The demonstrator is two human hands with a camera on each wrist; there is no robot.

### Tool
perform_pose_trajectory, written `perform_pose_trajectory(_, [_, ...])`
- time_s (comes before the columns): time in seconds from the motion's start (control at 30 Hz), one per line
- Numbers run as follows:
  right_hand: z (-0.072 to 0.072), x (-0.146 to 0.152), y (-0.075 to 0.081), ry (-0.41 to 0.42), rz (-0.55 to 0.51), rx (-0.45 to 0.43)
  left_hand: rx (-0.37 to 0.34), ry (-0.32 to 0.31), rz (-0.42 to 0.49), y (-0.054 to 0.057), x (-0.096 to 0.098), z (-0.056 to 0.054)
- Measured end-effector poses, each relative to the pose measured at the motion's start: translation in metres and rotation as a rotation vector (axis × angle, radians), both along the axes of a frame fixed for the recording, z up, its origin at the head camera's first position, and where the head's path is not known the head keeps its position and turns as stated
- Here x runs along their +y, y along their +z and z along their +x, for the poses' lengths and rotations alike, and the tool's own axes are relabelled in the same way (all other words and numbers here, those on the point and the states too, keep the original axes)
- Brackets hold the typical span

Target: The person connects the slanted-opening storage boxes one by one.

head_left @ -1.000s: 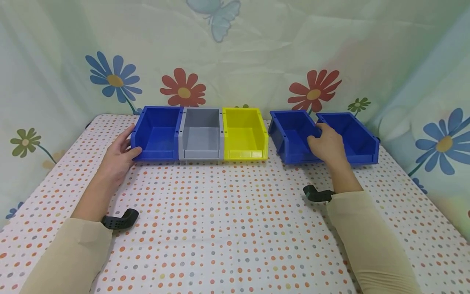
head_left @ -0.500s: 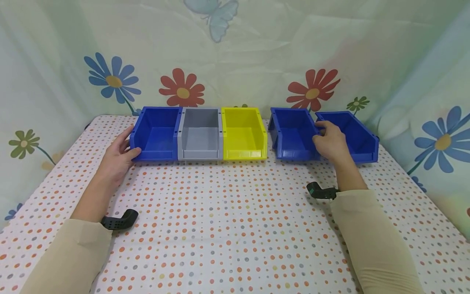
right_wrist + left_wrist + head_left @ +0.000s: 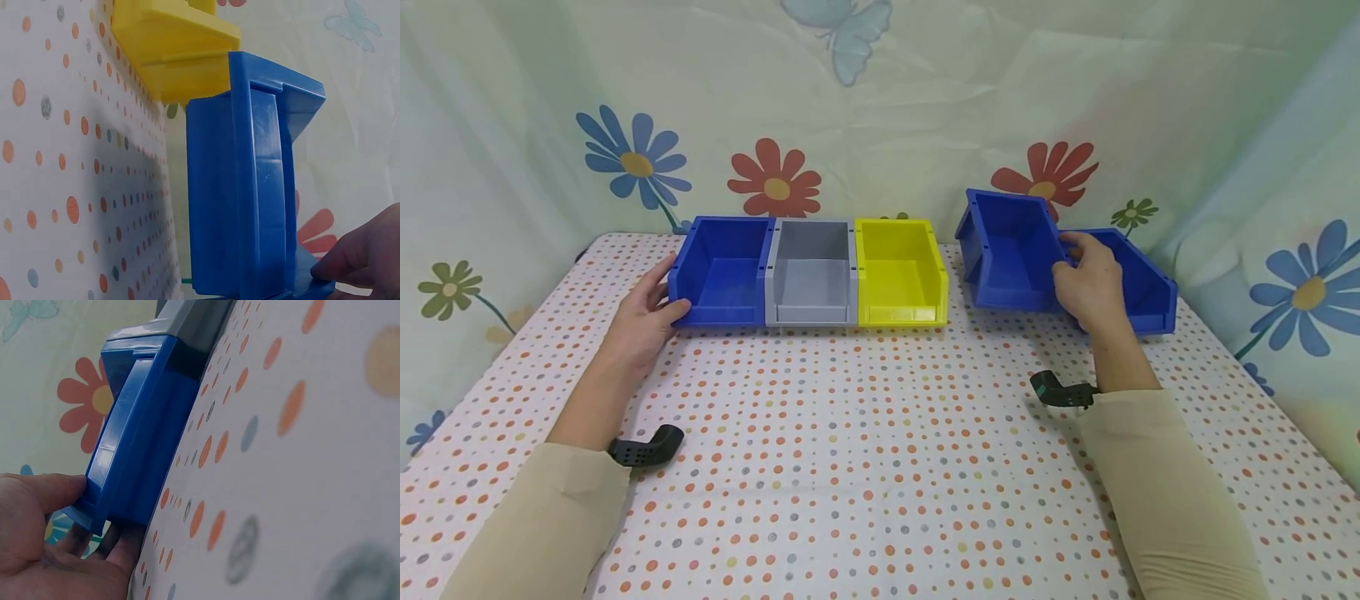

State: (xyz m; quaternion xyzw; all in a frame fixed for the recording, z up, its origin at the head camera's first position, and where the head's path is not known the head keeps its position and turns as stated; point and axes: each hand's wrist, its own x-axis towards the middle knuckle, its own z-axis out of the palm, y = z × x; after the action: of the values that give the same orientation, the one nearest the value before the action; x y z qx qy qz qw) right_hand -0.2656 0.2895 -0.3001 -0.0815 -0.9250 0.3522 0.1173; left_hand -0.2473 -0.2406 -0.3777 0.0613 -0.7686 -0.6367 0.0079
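My left hand (image 3: pixel 642 327) grips the left blue storage bin (image 3: pixel 724 275) by its front left corner, thumb at the front lip and fingers along the outer side. A grey bin (image 3: pixel 815 279) and a yellow bin (image 3: pixel 897 279) stand beside it, side by side in a row. My right hand (image 3: pixel 1093 287) pinches the right wall of another blue bin (image 3: pixel 1017 258), held up off the table and slightly tilted. In the right wrist view this raised bin (image 3: pixel 219 194) hangs over the cloth, near the yellow bin (image 3: pixel 181 56).
One more blue bin (image 3: pixel 1138 279) stands at the far right, partly hidden by my right hand and the raised bin. A dotted cloth (image 3: pixel 850 450) covers the table. Behind the bins hangs a flowered curtain (image 3: pixel 925 108).
My right hand has straightened the blue bin, then lifted it upward and away from the table, moving slightly right. The left hand and the row of three bins have stayed put.
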Motion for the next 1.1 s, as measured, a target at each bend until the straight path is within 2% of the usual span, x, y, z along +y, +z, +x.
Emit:
perform_pose_trajectory(0.37, [0.001,-0.011,0.002,-0.027,-0.016,0.083,0.006,-0.006,0.003,0.001,0.000,-0.002])
perform_pose_trajectory(1.1, [0.005,-0.020,0.006,0.043,0.028,0.090,-0.014,-0.003,0.018,0.001,-0.001,-0.001])
